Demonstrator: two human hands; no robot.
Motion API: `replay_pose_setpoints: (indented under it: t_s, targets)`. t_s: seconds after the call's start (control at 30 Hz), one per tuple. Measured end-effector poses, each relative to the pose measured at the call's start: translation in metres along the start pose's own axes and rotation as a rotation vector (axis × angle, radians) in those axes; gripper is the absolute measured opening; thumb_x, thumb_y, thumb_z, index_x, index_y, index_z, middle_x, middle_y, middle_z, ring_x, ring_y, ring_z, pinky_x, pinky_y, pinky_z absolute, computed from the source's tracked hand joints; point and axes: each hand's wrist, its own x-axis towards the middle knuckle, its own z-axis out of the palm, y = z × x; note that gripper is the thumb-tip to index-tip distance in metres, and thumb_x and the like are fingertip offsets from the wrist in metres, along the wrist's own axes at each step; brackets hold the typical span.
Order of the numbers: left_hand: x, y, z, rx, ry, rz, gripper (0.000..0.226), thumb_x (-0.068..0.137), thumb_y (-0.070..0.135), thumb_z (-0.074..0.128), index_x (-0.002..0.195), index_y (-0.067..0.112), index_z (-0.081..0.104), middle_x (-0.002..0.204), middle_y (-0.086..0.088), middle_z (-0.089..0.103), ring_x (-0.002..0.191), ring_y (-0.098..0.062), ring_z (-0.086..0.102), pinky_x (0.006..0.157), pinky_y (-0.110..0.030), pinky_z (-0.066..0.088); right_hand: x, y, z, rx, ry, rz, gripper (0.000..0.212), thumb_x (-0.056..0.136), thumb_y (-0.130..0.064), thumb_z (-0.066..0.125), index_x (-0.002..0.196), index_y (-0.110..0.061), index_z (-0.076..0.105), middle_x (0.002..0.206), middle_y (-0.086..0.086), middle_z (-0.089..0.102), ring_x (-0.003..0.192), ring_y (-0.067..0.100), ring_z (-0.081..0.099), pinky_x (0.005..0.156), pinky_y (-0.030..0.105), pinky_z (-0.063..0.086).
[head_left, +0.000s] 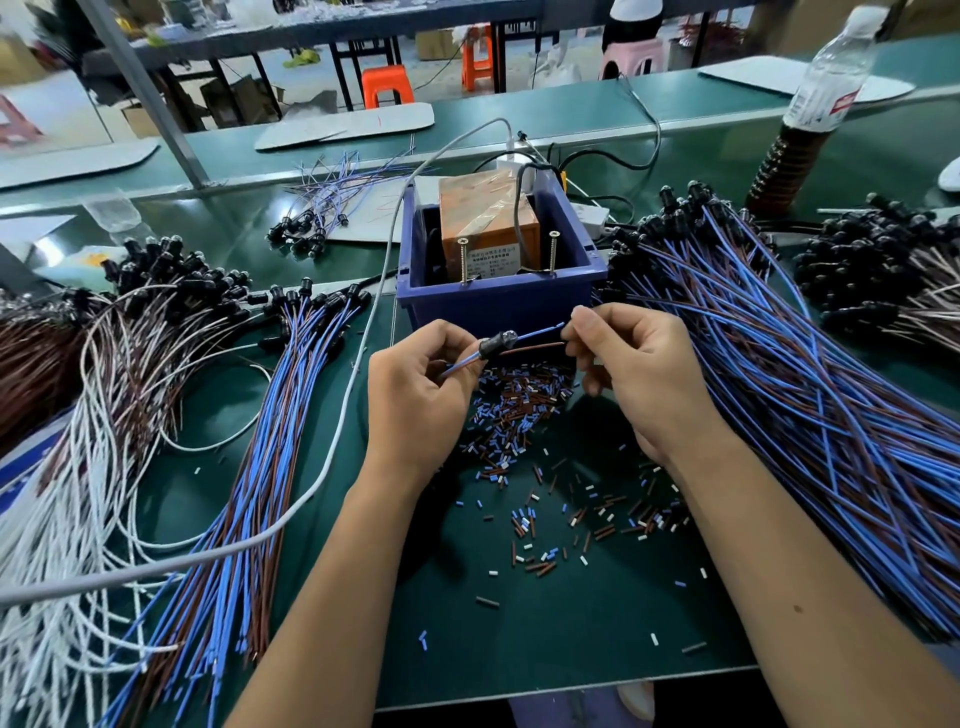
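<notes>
Between my two hands is a small black LED holder (497, 343) with a blue lead and a brown lead. My left hand (415, 395) pinches it by the wires just behind the black body. My right hand (634, 364) pinches the free ends of the blue and brown leads near its thumb and forefinger. Both hands hover just in front of a blue plastic bin (498, 296) that holds an orange box (485, 223) with two upright screws. Under my hands lies a heap of cut blue, brown and white insulation bits (519, 410).
A bundle of blue and brown leads (270, 441) lies at the left, beside white and brown ones (78, 467). A large blue-brown pile (810, 395) fills the right. A grey cable (332, 441) crosses the green mat. A bottle (810, 104) stands at the back right.
</notes>
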Motion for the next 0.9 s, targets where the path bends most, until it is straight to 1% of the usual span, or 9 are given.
replay_pose_setpoints:
  t_s: [0.2,0.27,0.37,0.4,0.47,0.53,0.63,0.77,0.9]
  targets:
    - [-0.001,0.002,0.001,0.009,-0.042,0.007,0.017,0.085,0.004,0.068,0.074,0.017,0.066,0.061,-0.001,0.057,0.053,-0.004,0.043,0.049,-0.017,0.035,0.0,0.003,0.001,-0.092,-0.029,-0.104,0.018,0.098,-0.027,0.073,0.083,-0.02,0.08,0.076,0.005,0.074,0.064,0.011,0.06,0.057,0.024,0.048]
    - [-0.001,0.003,0.001,0.011,-0.033,0.014,0.016,0.086,0.009,0.068,0.073,0.018,0.065,0.06,-0.003,0.056,0.054,-0.006,0.044,0.05,-0.021,0.035,0.001,0.003,-0.002,-0.07,0.03,-0.12,0.018,0.098,-0.028,0.072,0.083,-0.021,0.079,0.075,0.002,0.073,0.062,0.009,0.058,0.056,0.023,0.048]
    - [0.001,0.002,-0.002,-0.037,0.062,0.007,0.018,0.091,0.012,0.07,0.074,0.009,0.065,0.061,-0.007,0.058,0.053,-0.018,0.047,0.05,-0.031,0.037,0.006,0.002,-0.01,0.061,0.178,-0.1,0.019,0.099,-0.025,0.071,0.082,-0.021,0.078,0.073,-0.001,0.071,0.058,0.011,0.053,0.051,0.023,0.045]
    - [0.001,0.003,-0.002,-0.062,0.09,0.0,0.021,0.093,0.015,0.07,0.074,0.009,0.065,0.06,-0.004,0.058,0.053,-0.016,0.047,0.05,-0.031,0.036,0.007,0.003,-0.01,0.065,0.194,-0.086,0.017,0.099,-0.022,0.072,0.084,-0.021,0.079,0.074,-0.001,0.071,0.057,0.012,0.051,0.05,0.024,0.044]
    - [0.001,0.007,-0.001,-0.097,0.113,-0.002,0.025,0.096,0.018,0.068,0.073,0.009,0.064,0.06,0.002,0.059,0.052,-0.011,0.046,0.05,-0.028,0.036,0.005,0.007,-0.005,-0.005,0.162,-0.05,0.008,0.095,-0.016,0.076,0.09,-0.02,0.08,0.075,0.0,0.072,0.057,0.01,0.053,0.052,0.025,0.044]
    - [0.001,0.009,0.003,-0.115,0.113,0.0,0.027,0.096,0.019,0.068,0.073,0.006,0.064,0.061,0.0,0.061,0.053,-0.021,0.049,0.052,-0.033,0.039,0.001,0.008,0.007,-0.044,0.097,-0.044,0.01,0.091,-0.01,0.079,0.094,-0.02,0.08,0.074,-0.004,0.073,0.056,0.005,0.055,0.052,0.021,0.044]
    - [0.0,0.009,0.007,-0.136,0.111,0.001,0.026,0.097,0.022,0.069,0.076,0.008,0.065,0.062,0.0,0.064,0.056,-0.027,0.056,0.055,-0.036,0.044,-0.005,0.005,0.021,0.162,-0.045,-0.036,0.012,0.089,-0.007,0.079,0.097,-0.015,0.081,0.076,-0.002,0.073,0.059,0.007,0.056,0.047,0.02,0.042]
    - [-0.002,0.009,0.01,-0.148,0.076,-0.003,0.016,0.095,0.009,0.068,0.079,0.011,0.065,0.064,0.0,0.068,0.058,-0.014,0.064,0.06,-0.027,0.05,-0.012,0.001,0.028,0.31,-0.113,-0.051,0.012,0.082,-0.02,0.081,0.093,-0.016,0.083,0.083,0.011,0.075,0.061,0.013,0.058,0.046,0.022,0.043]
    - [-0.004,0.009,0.014,-0.151,0.024,0.012,0.027,0.09,-0.009,0.065,0.079,0.015,0.065,0.064,0.001,0.069,0.059,-0.01,0.065,0.063,-0.02,0.05,-0.012,0.001,0.03,0.307,-0.1,-0.074,0.007,0.084,-0.021,0.079,0.089,-0.018,0.083,0.081,0.01,0.074,0.059,0.015,0.057,0.044,0.023,0.041]
